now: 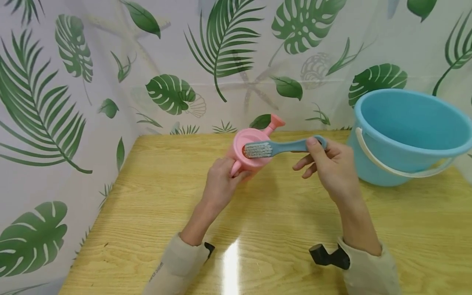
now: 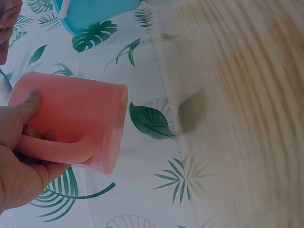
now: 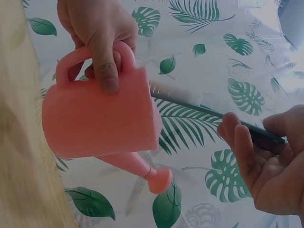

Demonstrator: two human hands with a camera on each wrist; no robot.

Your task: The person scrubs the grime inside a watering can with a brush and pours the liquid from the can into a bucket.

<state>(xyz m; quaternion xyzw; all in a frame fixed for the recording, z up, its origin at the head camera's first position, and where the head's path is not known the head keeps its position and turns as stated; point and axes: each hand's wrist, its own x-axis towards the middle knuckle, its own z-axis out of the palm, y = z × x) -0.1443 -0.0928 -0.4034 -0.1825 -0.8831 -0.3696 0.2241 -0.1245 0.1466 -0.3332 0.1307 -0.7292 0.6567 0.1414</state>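
A pink toy watering can (image 1: 248, 164) is held up by its handle in my left hand (image 1: 220, 178), with the thumb along its side. Its spout (image 1: 272, 124) points away toward the wall. My right hand (image 1: 333, 168) pinches the end of a blue-handled scrub brush (image 1: 291, 146) between thumb and forefinger. White bristles (image 1: 258, 150) face up at the can's open top. In the right wrist view the brush head (image 3: 175, 94) is at the can's rim; whether it touches cannot be told. A small red patch (image 1: 244, 150) shows beside the bristles.
A large blue bucket (image 1: 398, 159) with a white handle (image 1: 405, 172) stands at the right on the wooden table (image 1: 155, 196). Leaf-printed sheeting (image 1: 228, 106) rises behind the table's back and left edges.
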